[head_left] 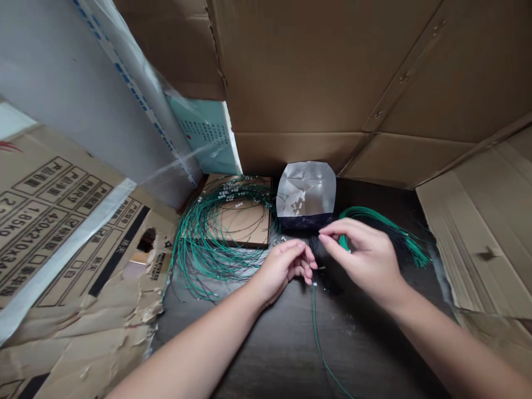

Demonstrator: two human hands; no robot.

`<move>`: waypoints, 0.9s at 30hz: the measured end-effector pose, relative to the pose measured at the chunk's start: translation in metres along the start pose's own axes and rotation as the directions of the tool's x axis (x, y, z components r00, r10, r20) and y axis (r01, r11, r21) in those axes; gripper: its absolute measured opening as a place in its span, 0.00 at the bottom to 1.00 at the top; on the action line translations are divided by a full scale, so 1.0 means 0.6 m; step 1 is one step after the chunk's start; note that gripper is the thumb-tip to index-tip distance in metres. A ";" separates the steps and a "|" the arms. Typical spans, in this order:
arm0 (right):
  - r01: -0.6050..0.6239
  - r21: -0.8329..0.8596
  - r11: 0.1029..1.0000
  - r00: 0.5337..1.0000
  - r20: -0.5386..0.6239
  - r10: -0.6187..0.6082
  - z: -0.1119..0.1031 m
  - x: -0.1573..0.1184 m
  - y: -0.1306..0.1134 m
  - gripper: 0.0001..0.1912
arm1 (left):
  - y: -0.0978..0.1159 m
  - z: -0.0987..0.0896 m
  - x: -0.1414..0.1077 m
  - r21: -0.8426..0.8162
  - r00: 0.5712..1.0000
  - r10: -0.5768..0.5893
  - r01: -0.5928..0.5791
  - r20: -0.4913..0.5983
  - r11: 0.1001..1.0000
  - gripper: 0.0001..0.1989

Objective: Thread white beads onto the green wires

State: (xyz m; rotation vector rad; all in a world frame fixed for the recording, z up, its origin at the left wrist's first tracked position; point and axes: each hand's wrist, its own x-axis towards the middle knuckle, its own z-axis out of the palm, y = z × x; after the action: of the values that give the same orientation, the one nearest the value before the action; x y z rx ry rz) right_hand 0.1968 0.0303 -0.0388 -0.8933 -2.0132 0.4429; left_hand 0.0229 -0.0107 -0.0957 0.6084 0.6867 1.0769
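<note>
Curled fingers of my left hand (291, 266) are closed at the end of a thin green wire (316, 327). That wire has a small white connector (315, 284) just below the fingertips and trails down toward the front edge of view. Slightly higher and to the right, my right hand (366, 257) has thumb and index finger brought together in a pinch; anything between them is too small to make out. Beyond both hands stands an open silver-lined bag (307, 191) with small white connector pieces (297, 204) inside.
Left of the bag, a loose coil of green and black wires (199, 221) with white ends lies over a flat cardboard box (245, 221). Another green wire bundle (382, 224) lies at right. Cardboard walls (299, 72) enclose the dark table (274, 354). A pale green booklet (205, 136) leans at the back.
</note>
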 end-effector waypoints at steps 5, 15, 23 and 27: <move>-0.026 0.079 0.997 0.991 -0.131 0.036 0.045 -0.066 0.034 0.05 | 0.001 0.001 -0.003 0.091 1.000 -0.022 0.022 -0.002 0.996 0.19; 0.062 0.180 0.982 0.989 -0.145 -0.036 0.058 -0.073 0.033 0.10 | -0.001 0.004 -0.006 0.263 0.998 -0.063 0.059 0.005 0.963 0.14; -0.029 0.270 0.962 0.983 -0.165 0.076 0.063 -0.090 0.039 0.14 | 0.002 0.008 -0.011 0.343 0.997 -0.065 0.073 -0.035 0.936 0.16; -0.027 0.266 0.964 0.986 -0.153 0.070 0.063 -0.092 0.037 0.14 | 0.003 0.009 -0.012 0.360 0.997 -0.072 0.080 -0.037 0.930 0.17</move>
State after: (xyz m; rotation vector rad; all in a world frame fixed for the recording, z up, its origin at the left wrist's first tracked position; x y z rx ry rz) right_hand 0.1956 0.0061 -0.1047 -0.7875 -1.7396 0.6292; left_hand 0.0240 -0.0172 -0.0895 0.8787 0.9321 0.8913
